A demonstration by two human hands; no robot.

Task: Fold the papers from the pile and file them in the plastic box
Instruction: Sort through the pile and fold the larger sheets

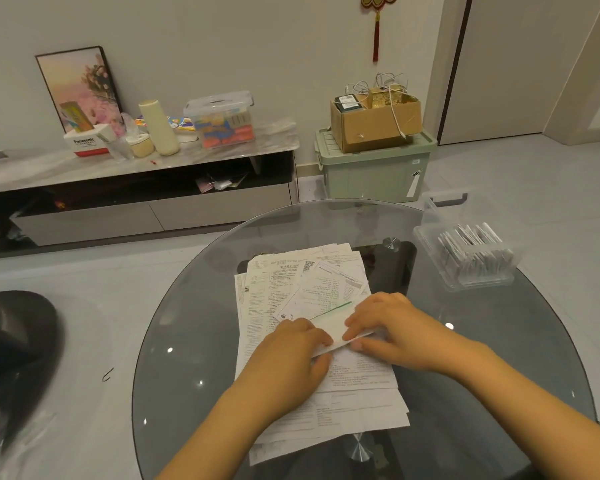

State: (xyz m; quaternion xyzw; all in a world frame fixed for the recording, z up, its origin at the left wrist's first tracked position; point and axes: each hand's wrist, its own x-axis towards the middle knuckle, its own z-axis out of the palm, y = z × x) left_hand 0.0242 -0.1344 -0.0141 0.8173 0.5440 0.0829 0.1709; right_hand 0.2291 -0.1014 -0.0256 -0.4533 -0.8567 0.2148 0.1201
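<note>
While spread across the middle of the picture, round glass table (465,393) carrying everything of the task, dark base showing through the top

Behind it, against the wall: long low cabinet (153,209) with a marble-look top, crowded with a framed flower picture (80,84), a cream cylinder (158,128), a white Panasonic box (84,142) and a lidded clear tub (222,119) of coloured packets

To the right of the cabinet, on the floor: green storage bin (374,171) with an open cardboard box (374,124) of cables and gadgets on its lid

Centre of the table: loose pile of printed papers (284,282), sheets fanned and overlapping at odd angles, lowest ones reaching toward the near edge

At the far right rim of the table, well apart from the pile: clear plastic box (465,282), lid tipped up behind it, holding a row of folded slips on edge

On top of the pile, both hands meeting over one folded paper (329,329) with a green stripe along its far edge

Left hand (291,355) palm down, fingertips pressing the paper's left end, thumb seemingly tucked under the near edge, though partly hidden

Right hand (392,330) pinching the right end, fingers on top and thumb against the near crease

On the floor left of the table: small dark hook-shaped bit (107,374), too small to identify
</note>
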